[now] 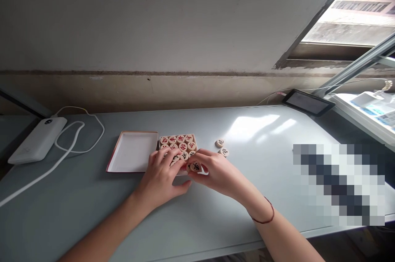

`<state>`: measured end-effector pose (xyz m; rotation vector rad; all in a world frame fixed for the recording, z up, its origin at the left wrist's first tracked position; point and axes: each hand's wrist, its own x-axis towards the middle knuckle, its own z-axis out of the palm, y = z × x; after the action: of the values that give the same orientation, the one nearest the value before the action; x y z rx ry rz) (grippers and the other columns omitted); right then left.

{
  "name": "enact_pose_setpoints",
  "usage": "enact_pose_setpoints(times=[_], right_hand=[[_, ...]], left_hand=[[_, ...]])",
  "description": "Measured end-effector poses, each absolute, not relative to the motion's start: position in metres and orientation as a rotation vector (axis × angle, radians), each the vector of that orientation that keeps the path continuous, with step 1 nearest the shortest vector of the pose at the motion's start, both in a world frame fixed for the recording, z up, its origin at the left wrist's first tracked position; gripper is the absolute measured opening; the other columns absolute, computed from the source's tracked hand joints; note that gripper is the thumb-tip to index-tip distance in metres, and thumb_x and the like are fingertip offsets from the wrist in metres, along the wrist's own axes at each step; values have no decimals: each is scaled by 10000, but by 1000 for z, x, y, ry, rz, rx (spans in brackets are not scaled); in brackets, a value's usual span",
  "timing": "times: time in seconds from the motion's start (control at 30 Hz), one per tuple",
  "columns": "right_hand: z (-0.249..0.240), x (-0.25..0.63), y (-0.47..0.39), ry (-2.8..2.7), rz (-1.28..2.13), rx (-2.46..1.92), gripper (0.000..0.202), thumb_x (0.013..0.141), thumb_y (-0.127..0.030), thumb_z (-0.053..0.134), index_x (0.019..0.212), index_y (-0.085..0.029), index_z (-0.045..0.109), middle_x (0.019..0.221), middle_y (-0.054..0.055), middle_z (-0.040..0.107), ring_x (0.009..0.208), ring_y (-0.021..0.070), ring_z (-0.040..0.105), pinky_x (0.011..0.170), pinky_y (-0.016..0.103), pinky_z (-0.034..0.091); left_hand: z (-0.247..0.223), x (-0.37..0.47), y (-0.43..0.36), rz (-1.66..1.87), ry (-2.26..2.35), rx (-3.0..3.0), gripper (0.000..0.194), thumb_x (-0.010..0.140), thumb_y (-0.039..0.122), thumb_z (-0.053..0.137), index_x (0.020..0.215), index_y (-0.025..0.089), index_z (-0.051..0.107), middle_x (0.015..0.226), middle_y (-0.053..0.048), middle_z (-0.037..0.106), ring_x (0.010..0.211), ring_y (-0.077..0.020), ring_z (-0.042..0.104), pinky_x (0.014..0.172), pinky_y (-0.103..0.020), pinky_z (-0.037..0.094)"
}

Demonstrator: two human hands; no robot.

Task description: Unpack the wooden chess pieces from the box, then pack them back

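Observation:
A shallow box [196,140] holds rows of round Chinese chess pieces [182,146], red-marked at the back and black-marked nearer me. My left hand [162,173] lies over the box's left front part, its fingers spread across the pieces and its thumb stretched to the right. At the front right corner, my right hand [214,170] pinches a black-marked Chinese chess piece [195,166] between thumb and fingers. Another piece seems to sit close behind it, partly hidden. Two loose black-marked pieces [223,152] rest on the table to the right of the box.
Left of the box lies its white-lined lid [135,153]. A white power bank [37,140] with a looping white cable [69,146] is at the far left of the grey table [101,208]. A dark-framed tablet [307,102] leans at the back right, and a blurred patch covers the right side.

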<state>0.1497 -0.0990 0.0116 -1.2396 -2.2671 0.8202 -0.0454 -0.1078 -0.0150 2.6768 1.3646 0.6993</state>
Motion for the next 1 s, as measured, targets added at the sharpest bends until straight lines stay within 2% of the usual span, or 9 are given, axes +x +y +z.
enact_pose_setpoints(times=[0.2,0.4,0.6,0.8,1.0], right_hand=[[8,148,-99,-2311,803,-1263,75,841,-208,631,910,-225,656,841,6,611,605,93,551,540,213,418],[9,157,-96,-2266,769,-1257,177,886,-193,552,1028,-247,642,1106,51,584,632,86,593,598,243,489],[10,156,-99,-2339,773,-1239,312,842,-104,531,1096,-257,626,1121,50,586,668,98,607,613,250,491],[10,149,-100,-2325,754,-1219,227,881,-125,489,1031,-216,633,911,33,635,652,107,567,574,229,425],[15,153,-97,-2477,561,-1408,154,841,-137,512,794,-192,649,701,10,594,549,95,471,492,219,286]], left_hand=[[-15,-47,-107,798,1372,2686,208,760,345,644,917,210,630,1105,-87,624,1085,-289,502,878,-422,400],[-16,-48,-108,704,1266,2732,260,768,327,669,1022,274,652,1180,-74,578,1109,-302,477,895,-456,376],[-16,-52,-106,653,1289,2746,159,795,310,644,930,225,650,1195,-85,576,1100,-290,491,878,-444,378],[-16,-56,-103,639,1322,2753,295,792,315,639,1061,204,592,1208,-108,576,1113,-282,493,889,-418,395],[-16,-56,-104,628,1290,2730,247,793,285,653,1036,258,619,1210,-90,558,1125,-281,483,887,-429,386]])
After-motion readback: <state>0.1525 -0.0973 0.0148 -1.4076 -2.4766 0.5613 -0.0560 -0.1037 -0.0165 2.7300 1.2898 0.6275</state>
